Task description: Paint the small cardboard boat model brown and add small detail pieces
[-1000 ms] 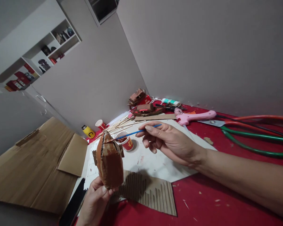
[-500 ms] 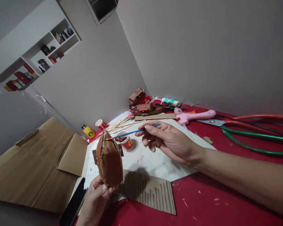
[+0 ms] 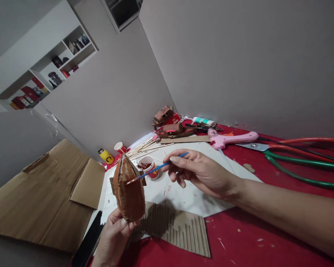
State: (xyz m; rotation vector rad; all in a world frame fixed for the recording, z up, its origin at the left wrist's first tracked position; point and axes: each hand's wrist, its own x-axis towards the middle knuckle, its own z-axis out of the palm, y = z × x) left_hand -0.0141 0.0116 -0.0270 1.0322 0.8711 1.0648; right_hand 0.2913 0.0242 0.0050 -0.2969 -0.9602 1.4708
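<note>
My left hand grips the lower end of a brown-painted cardboard model, shaped like a pointed boat hull and held upright. Bare, lighter patches show near its tip, and corrugated edges line a gap there. Between the thumb and fingers of my right hand is a thin blue paintbrush. Its bristle tip appears to touch the model's painted face. Just behind the brush stands a red and white paper cup with brown paint inside. Part of my left hand's fingers is hidden behind the model.
Corrugated cardboard lies on the red tabletop. A pink glue gun and green-and-orange-handled shears are at right. Thin wooden sticks, a yellow bottle and brown models sit behind. Large cardboard stands left.
The brush tip has moved down the model's face from near its point. My right hand has lowered slightly, and the camera view has shifted a little.
</note>
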